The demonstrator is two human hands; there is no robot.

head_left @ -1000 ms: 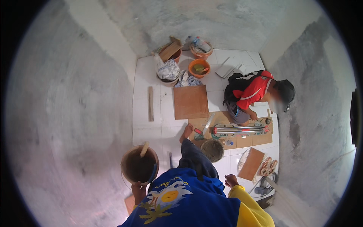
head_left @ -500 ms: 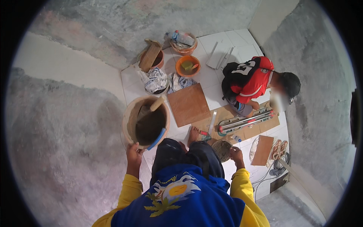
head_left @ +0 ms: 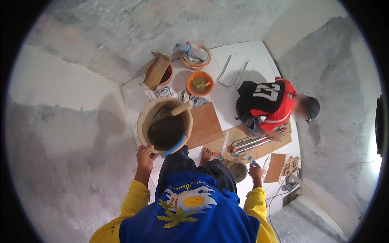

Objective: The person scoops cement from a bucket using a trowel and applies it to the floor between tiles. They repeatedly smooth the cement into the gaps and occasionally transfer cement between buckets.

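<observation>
My left hand [head_left: 146, 158] grips the near rim of a large bucket [head_left: 141, 125] raised off the floor. Wet grey mortar [head_left: 164, 133] lies in it, and a trowel with a wooden handle [head_left: 181, 108] rests inside. A blue strip [head_left: 175, 146] runs along the bucket's near right rim. Low on the right, my right hand [head_left: 255, 171] hangs with its fingers slightly apart, beside a smaller tub of grey mortar [head_left: 237, 171]. Its fingertips overlap the blue-capped end of a small clear bottle [head_left: 249, 158]; I cannot tell whether they touch.
A co-worker in a red and black shirt [head_left: 267, 99] bends over a tile cutter [head_left: 253, 145] on cardboard. A brown tile [head_left: 206, 125] lies ahead of my feet. Farther off stand an orange basin [head_left: 190, 86] and other tubs. Another brown tile [head_left: 274, 168] and cables [head_left: 293, 180] are at right.
The bucket in my left hand has moved right and covers more of the brown tile. My right hand has come away from the small tub's rim. The co-worker's arm has shifted along the tile cutter.
</observation>
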